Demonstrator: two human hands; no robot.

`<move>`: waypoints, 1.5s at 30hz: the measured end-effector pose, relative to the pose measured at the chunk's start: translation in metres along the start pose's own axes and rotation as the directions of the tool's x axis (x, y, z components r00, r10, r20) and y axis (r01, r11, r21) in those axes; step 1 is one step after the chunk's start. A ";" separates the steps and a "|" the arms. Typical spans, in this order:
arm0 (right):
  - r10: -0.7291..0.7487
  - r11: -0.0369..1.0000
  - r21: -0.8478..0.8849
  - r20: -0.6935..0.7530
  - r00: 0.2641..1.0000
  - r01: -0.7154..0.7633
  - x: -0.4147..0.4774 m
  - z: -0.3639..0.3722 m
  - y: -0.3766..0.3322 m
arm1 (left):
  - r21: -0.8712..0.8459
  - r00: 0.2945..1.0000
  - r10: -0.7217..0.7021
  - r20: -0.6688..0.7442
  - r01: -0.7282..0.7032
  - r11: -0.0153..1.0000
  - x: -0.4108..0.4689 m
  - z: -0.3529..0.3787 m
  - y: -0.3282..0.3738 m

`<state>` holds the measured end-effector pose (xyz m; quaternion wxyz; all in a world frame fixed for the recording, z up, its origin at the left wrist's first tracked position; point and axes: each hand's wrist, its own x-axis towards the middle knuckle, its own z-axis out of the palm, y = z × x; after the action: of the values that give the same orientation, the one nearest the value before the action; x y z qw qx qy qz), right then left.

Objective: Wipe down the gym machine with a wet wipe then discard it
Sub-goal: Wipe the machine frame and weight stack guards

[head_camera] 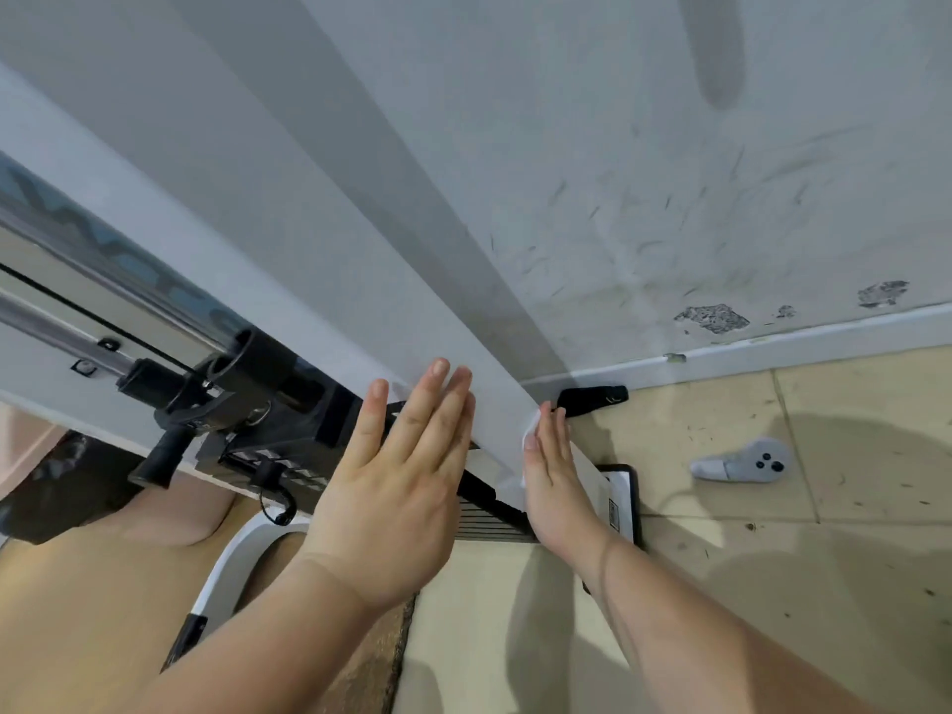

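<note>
Left hand (396, 487) flat, fingers straight together, on white machine post (288, 260); right hand (554, 481) flat, fingers extended, pressing wet wipe (530, 430) against post side; controller (742, 462) on floor

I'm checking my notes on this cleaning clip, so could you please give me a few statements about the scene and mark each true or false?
1. The right hand presses a white wipe against the white post. True.
2. The left hand grips a black handle. False: it lies flat and open on the post.
3. A grey controller lies on the floor tiles. True.
4. The wall is spotless. False: it is scuffed and chipped.
</note>
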<state>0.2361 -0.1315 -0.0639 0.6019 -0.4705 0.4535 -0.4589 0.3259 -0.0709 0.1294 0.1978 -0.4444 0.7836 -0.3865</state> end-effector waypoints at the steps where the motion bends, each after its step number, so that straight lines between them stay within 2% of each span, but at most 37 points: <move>1: -0.016 1.000 -0.023 0.008 1.000 0.016 0.001 0.003 -0.006 | 0.005 1.000 0.021 0.010 -0.021 1.000 0.001 0.004 0.004; 3: -0.165 0.981 -0.100 0.011 0.986 0.165 -0.001 0.012 -0.022 | 0.006 0.998 0.056 0.019 -0.056 0.998 0.003 0.012 0.012; 5: -0.338 0.932 -0.148 -0.016 0.941 0.332 -0.003 0.019 -0.026 | 0.006 0.995 0.095 0.034 -0.096 0.995 0.004 0.021 0.019; 8: -0.414 0.900 -0.165 -0.041 0.909 0.403 0.003 0.013 0.009 | 0.037 0.983 0.148 0.108 -0.153 0.988 0.005 0.031 0.031; 10: -0.336 0.934 -0.148 -0.060 0.940 0.324 0.009 0.004 0.042 | 0.077 0.964 0.183 0.190 -0.201 0.977 0.009 0.036 0.038; 14: -0.035 0.996 -0.084 -0.059 0.998 0.030 0.020 -0.013 0.102 | 0.095 0.894 0.275 0.352 -0.327 0.940 0.024 0.039 0.062; 16: 0.172 0.975 -0.140 -0.001 0.985 -0.170 0.030 -0.021 0.134 | 0.060 0.836 0.285 0.469 -0.352 0.934 0.042 0.042 0.076; 18: 0.362 0.923 -0.134 -0.012 0.932 -0.360 0.038 -0.030 0.156 | 0.065 0.805 0.298 0.513 -0.382 0.922 0.052 0.048 0.085; 20: 0.459 0.886 -0.037 -0.054 0.887 -0.461 0.042 -0.031 0.163 | 0.093 0.799 0.313 0.514 -0.415 0.905 0.054 0.054 0.086; 23: 0.469 0.883 0.081 -0.098 0.878 -0.462 0.042 -0.022 0.147 | 0.097 0.793 0.329 0.512 -0.434 0.896 0.050 0.058 0.084; 24: 0.414 0.908 0.118 -0.112 0.903 -0.402 0.039 -0.016 0.138 | 0.080 0.788 0.341 0.513 -0.440 0.895 0.049 0.059 0.083; 27: 0.127 0.989 0.098 -0.147 0.981 -0.113 0.022 -0.002 0.119 | 0.005 0.775 0.385 0.500 -0.448 0.894 0.048 0.059 0.079; 29: 0.074 0.996 0.052 -0.127 0.989 -0.068 0.019 -0.005 0.130 | -0.036 0.766 0.420 0.486 -0.463 0.886 0.046 0.058 0.076; 31: 0.201 0.979 0.044 -0.094 0.975 -0.197 0.026 -0.018 0.152 | -0.044 0.750 0.455 0.481 -0.498 0.866 0.043 0.058 0.075; 33: 0.410 0.910 0.101 -0.081 0.908 -0.402 0.034 -0.030 0.170 | -0.038 0.747 0.459 0.481 -0.506 0.862 0.044 0.059 0.075; 35: 0.497 0.862 0.161 -0.085 0.863 -0.481 0.036 -0.031 0.174 | -0.049 0.759 0.438 0.481 -0.475 0.878 0.046 0.058 0.075; 39: 0.501 0.858 0.200 -0.119 0.857 -0.474 0.030 -0.019 0.161 | -0.053 0.775 0.424 0.469 -0.454 0.889 0.045 0.059 0.073; 42: 0.444 0.889 0.186 -0.127 0.887 -0.418 0.019 -0.010 0.143 | -0.035 0.818 0.404 0.410 -0.428 0.903 0.042 0.053 0.069; 45: 0.329 0.940 0.153 -0.156 0.931 -0.306 0.013 0.000 0.118 | 0.019 0.880 0.441 0.177 -0.451 0.892 0.031 0.055 0.060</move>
<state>0.2529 -0.1286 -0.1814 0.6536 -0.3086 0.5460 -0.4236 0.3130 -0.1024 0.0490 0.3599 -0.2772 0.8333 -0.3151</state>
